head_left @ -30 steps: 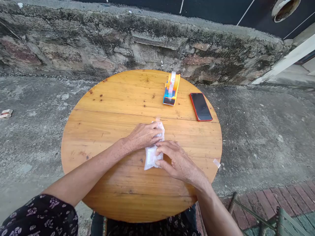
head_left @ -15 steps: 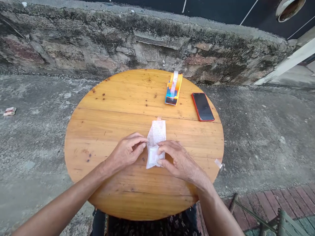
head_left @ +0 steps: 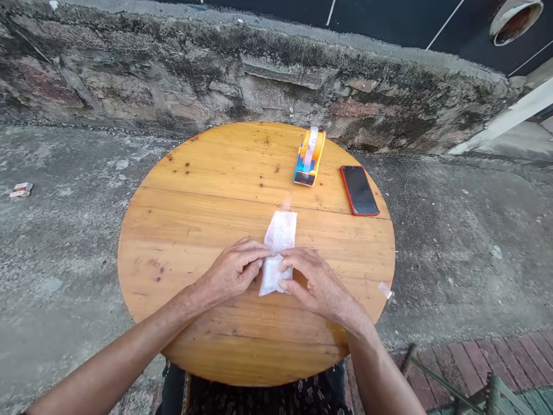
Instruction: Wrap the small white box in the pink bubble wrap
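Head view: white packet (head_left: 280, 239) between hands (head_left: 235, 270) (head_left: 319, 282), touching both.

The counter (head_left: 207, 196) has a round wooden top of joined planks, with dark knots and visible seams. Beyond its far edge runs a weathered stone wall (head_left: 173, 75). Above this stands a dark tiled wall (head_left: 389, 23) with pale joints and a round pipe opening (head_left: 518, 23). Grey concrete floor (head_left: 453, 248) extends past the left and right edges. Reddish brick paving (head_left: 466, 363) lies off the near right edge. Lighting is diffuse; shadows are faint.
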